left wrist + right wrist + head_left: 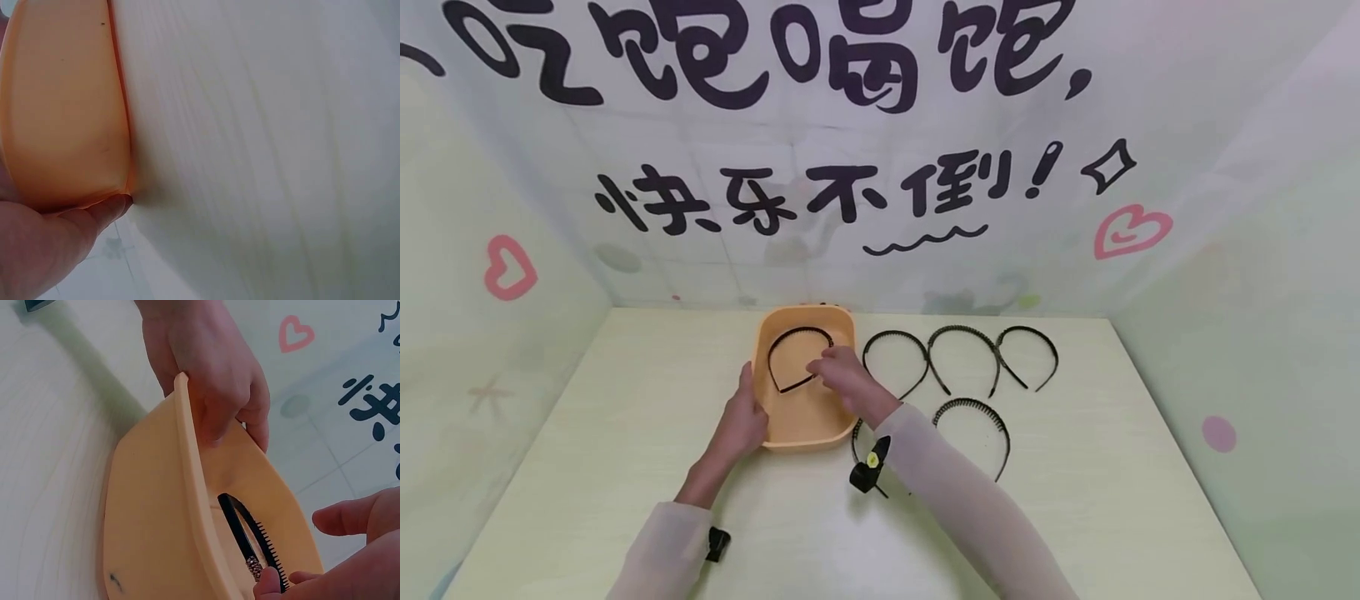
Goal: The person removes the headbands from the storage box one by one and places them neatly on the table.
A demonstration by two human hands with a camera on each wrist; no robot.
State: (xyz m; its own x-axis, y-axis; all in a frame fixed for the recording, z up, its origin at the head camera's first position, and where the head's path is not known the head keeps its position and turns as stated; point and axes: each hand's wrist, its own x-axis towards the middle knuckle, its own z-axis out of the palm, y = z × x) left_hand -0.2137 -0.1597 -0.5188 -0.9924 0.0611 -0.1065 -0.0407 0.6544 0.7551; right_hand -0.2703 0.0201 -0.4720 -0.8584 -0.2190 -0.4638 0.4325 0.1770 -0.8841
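Observation:
An orange plastic tray [805,429] stands on the table with a black toothed headband [800,328] inside. My left hand [747,417] grips the tray's left wall near its front corner, and in the left wrist view its fingers [112,209] curl against the tray's edge. Over the tray's right side, my right hand [850,379] pinches the headband's right arm between fingertips, while another finger [344,517] stands off it. A sparkly patch shows on the headband [253,565] close to these fingertips. Part of the headband is hidden behind the right hand.
Right of the tray lie several more dark headbands, among them a wide one [964,330], a small one [1054,350] and a toothed one [992,412]. My right forearm [955,483] covers part of the front ones. A printed cloth wall [887,283] rises behind the table.

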